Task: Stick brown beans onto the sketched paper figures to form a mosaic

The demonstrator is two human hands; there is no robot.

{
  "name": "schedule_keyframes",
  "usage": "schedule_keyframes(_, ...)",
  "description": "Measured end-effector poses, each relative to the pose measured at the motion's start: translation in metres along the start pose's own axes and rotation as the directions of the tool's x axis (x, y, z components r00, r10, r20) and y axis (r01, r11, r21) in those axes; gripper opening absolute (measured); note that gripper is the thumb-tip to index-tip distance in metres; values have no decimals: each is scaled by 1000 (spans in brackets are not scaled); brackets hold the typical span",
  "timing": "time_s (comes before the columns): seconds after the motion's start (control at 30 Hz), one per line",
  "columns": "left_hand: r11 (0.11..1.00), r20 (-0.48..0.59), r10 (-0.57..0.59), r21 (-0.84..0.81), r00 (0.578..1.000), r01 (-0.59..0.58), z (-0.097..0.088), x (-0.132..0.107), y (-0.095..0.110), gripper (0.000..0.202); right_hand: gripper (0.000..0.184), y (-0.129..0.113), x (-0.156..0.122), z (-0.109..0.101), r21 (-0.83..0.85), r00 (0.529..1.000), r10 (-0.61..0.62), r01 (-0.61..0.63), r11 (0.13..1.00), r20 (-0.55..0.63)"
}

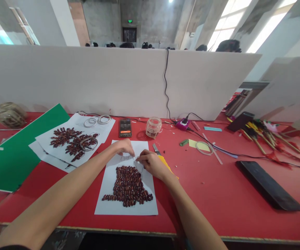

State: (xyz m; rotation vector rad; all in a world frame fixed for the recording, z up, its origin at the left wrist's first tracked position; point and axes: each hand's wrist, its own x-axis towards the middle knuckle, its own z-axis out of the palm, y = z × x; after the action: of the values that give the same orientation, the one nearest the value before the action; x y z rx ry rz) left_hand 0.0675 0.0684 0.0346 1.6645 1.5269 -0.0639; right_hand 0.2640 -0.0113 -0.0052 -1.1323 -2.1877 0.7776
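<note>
A white sheet of paper (pixel 103 205) lies in front of me, with dark red-brown beans (pixel 129 185) set in close rows on its lower part. Over the top of the sheet, my left hand (pixel 125 147) is closed, fingertips pinched and pointing down. My right hand (pixel 152 164) is closed in a pinch just beside it, its fingertips almost meeting the left ones. Between them shows a thin pale strip (pixel 134 158), too fine to name surely. A utility knife (pixel 156 149) with a yellow handle lies partly hidden behind my right hand.
A glass jar (pixel 153 127) and a phone (pixel 125 128) stand beyond the sheet. Left are bean-covered papers (pixel 103 133) with tape rings and a green board (pixel 9 159). Right are a purple power adapter (pixel 182 124), cables, a tape ring (pixel 204 148) and a black case (pixel 269 185).
</note>
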Motion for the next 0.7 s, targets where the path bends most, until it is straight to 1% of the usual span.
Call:
schedule_keyframes(0.17, 999, 2, -1, 39, 1000, 1, 0, -1, 2, 21, 46, 1, -1, 2, -44, 999, -42, 43, 998, 35)
schedule_keyframes(0.4, 998, 16, -12, 68, 1000, 11, 1, -4, 6, 24, 42, -7, -4, 1, -167, 994, -41, 57, 984, 97)
schedule_keyframes(0.53, 997, 3, -9, 77, 1000, 9, 2, -4, 6, 25, 38, -7, -5, 2, -203, 993, -61, 81, 976, 103)
schedule_keyframes(0.7, 998, -14, 14, 67, 1000, -13, 3, -4, 3, 20, 35, -6, -5, 3, -223, 991, -70, 93, 970, 112)
